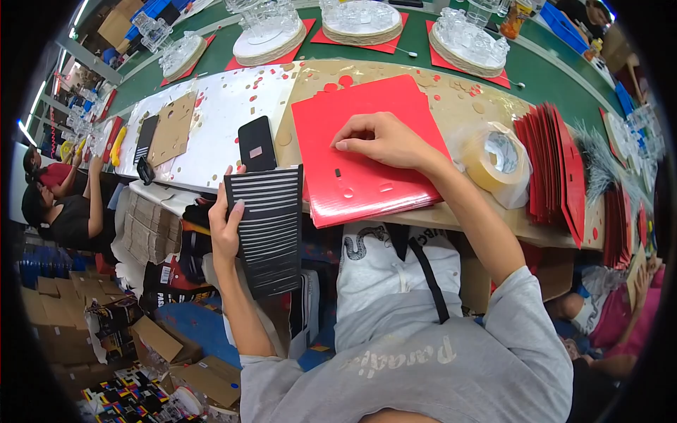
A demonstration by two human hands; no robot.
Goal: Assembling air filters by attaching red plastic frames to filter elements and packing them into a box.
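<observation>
My left hand (225,227) grips a black sheet (266,243) with rows of pale stripes, its thumb on the front; the sheet's lower part is plain black. My right hand (384,143) rests over a stack of glossy red cards (367,192), with thumb and fingers curled together near the top card. Whatever is between those fingertips, if anything, is too small to make out. A small black piece (338,172) lies on the top card, below the right hand, near small cut-outs in the card.
A black phone (257,144) lies left of the red stack. Rightward are a wide tape roll (502,156) and upright red cards (553,169). Behind, a green conveyor (296,76) carries round white bases with clear parts (271,41). Brown cardboard (173,128) lies left. Other people work at both sides.
</observation>
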